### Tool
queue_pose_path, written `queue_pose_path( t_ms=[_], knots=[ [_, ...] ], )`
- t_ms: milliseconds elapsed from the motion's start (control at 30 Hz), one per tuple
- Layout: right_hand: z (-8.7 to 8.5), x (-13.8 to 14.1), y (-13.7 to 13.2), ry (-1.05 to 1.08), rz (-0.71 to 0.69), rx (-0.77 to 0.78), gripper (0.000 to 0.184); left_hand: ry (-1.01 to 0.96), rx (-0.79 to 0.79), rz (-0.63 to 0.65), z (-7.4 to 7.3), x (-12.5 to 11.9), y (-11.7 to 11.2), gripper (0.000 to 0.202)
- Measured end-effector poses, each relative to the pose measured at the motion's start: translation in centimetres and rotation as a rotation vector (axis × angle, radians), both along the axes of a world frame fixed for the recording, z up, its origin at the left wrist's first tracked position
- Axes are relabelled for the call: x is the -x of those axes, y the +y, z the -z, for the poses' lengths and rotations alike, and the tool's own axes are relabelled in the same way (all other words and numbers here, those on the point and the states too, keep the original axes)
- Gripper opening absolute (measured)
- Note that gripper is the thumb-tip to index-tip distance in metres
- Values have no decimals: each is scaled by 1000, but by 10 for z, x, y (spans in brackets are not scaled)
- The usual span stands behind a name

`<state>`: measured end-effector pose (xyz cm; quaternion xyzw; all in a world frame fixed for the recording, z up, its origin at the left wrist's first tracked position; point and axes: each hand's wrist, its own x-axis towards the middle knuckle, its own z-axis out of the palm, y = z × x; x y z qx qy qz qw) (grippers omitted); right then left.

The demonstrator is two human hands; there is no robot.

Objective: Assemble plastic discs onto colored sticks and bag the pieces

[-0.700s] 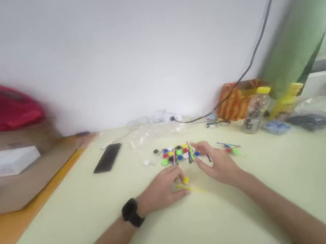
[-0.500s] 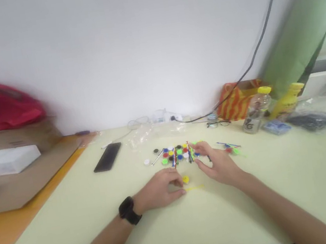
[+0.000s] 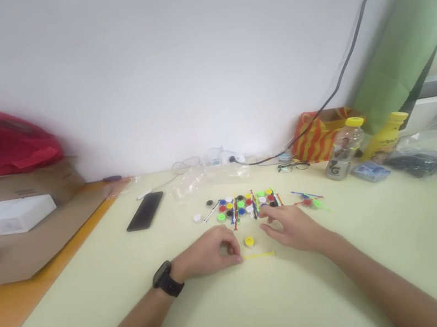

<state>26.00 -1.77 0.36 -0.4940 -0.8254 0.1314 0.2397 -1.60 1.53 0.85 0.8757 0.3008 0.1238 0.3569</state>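
My left hand [image 3: 212, 252], a black watch [image 3: 167, 279] on its wrist, rests on the table with thumb and fingertips pinched at the left end of a thin yellow stick [image 3: 259, 255]. Just behind the stick stands a small yellow-lidded round pot [image 3: 249, 242], touched by neither hand. My right hand [image 3: 293, 225] hovers to the right of that pot, thumb and fingers apart, with nothing visible in it. Beyond both hands lies a cluster of small pots [image 3: 242, 211] with lids of several colours, with thin coloured sticks [image 3: 254, 204] among them.
A black phone [image 3: 145, 211] lies left of the cluster. To the right are more sticks [image 3: 307, 194], eyeglasses [image 3: 293, 166], a clear bottle [image 3: 344, 149], a yellow bottle [image 3: 384, 137] and a striped bag [image 3: 310, 137]. Cardboard [image 3: 45, 231] covers the left side.
My right hand has drawn back toward me, away from the cluster, uncovering pots on its right side. My left hand has shifted slightly left, clear of the yellow-lidded pot.
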Motion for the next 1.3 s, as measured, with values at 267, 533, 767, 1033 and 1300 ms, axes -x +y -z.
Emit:
queue_pose_path(
  t_ms=[267,533,767,1033,1300],
  knots=[
    [-14,2,-6,291,-280,492,18,60,46,-18,-10,1,-3,12],
    [-1,9,0,499,-176,553,12,-107,163,-125,-5,-4,-3,21],
    [13,15,2,486,-174,532,8,-126,72,-191,9,-7,0,22],
    [24,15,6,465,-178,443,15,-15,-194,-159,11,-7,-2,18],
    [19,15,5,446,-179,425,8,-66,-231,-123,12,-10,-5,17]
  ],
)
